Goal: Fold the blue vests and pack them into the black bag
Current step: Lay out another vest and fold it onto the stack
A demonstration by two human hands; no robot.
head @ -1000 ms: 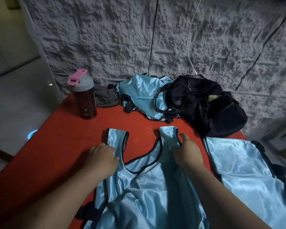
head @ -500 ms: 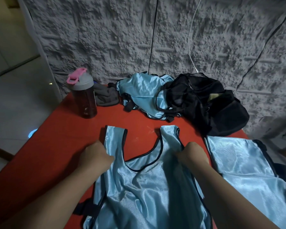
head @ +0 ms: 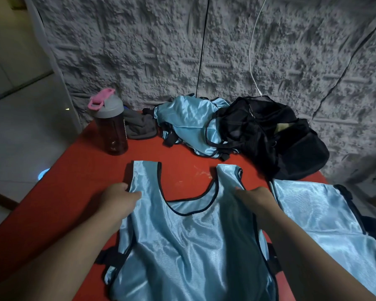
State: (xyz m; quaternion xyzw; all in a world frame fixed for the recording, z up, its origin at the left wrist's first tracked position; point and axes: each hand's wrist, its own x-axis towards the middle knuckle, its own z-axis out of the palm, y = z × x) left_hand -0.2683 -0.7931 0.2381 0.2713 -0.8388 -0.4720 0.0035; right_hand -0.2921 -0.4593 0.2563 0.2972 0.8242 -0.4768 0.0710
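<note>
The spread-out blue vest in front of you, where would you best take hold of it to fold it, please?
Probably grip the spread vest by its two shoulder straps, coming from the near side. They lie flat and apart on the red table, with the left hand and right hand already there.

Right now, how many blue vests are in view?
3 visible: a flat vest under both hands, a vest at right, and a crumpled heap beside the black bag, which may hide more.

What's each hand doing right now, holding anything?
Left hand: grips the left shoulder strap of the spread blue vest.
Right hand: grips the same vest at its right shoulder strap.
</note>
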